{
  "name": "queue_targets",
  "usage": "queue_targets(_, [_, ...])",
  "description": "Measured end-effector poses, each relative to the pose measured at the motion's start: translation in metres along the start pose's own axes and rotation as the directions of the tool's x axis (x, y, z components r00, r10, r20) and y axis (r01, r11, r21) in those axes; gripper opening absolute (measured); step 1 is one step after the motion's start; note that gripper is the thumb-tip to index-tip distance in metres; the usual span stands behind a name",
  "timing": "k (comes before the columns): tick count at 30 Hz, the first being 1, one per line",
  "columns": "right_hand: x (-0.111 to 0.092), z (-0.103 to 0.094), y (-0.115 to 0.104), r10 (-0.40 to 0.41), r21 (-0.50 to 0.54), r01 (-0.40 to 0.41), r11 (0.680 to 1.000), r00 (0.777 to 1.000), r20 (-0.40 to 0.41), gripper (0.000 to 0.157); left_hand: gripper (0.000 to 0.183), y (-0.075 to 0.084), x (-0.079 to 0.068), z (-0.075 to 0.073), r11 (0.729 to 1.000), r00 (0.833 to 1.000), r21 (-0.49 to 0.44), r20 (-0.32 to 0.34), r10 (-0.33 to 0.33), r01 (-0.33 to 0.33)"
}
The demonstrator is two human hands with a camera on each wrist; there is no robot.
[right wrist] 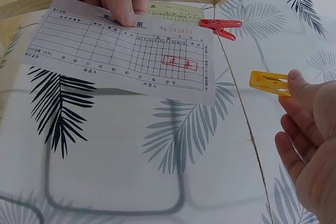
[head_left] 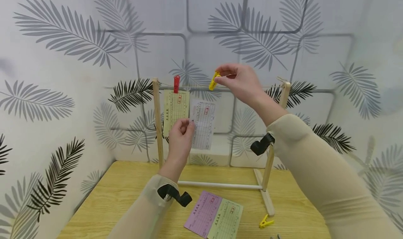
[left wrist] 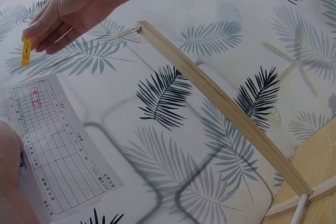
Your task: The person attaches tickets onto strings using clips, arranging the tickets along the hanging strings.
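Note:
My left hand (head_left: 181,141) pinches a white receipt slip (head_left: 204,127) by its left edge, just below the string (right wrist: 247,116). Thumb and fingers of my right hand (head_left: 240,83) grip a yellow clothespin (head_left: 214,81) near string height, to the upper right of the slip. In the right wrist view the same yellow clothespin (right wrist: 269,81) is apart from both string and slip. A red clothespin (head_left: 176,84) fastens a yellow-green receipt slip (head_left: 171,107) to the string, left of the white one and partly behind my left hand.
The string runs between two wooden posts (head_left: 157,123) on a frame with a white bottom rod (head_left: 220,185). On the table (head_left: 126,183) lie a pink slip (head_left: 203,212), a second yellow-green slip (head_left: 226,219) and another yellow clothespin (head_left: 266,222). A leaf-patterned wall stands behind.

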State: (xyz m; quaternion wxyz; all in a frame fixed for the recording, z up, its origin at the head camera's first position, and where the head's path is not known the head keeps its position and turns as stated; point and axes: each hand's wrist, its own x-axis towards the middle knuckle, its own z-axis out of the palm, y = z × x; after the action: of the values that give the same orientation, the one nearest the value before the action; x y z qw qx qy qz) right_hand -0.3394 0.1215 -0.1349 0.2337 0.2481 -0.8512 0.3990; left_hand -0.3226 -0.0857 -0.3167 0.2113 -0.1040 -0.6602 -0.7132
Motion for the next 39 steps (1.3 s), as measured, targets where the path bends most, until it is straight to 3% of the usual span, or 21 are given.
queue_targets(15, [0.019, 0.010, 0.000, 0.024, -0.005, -0.024, 1.000, 1.000, 0.007, 0.030, 0.017, 0.000, 0.007, 0.006, 0.999, 0.999, -0.018, -0.039, -0.027, 0.027])
queue_targets(39, [0.031, 0.025, 0.001, 0.030, -0.041, -0.029, 0.999, 0.999, 0.034, 0.030, 0.016, 0.001, 0.015, 0.011, 0.997, 0.997, -0.041, -0.046, -0.062, 0.060])
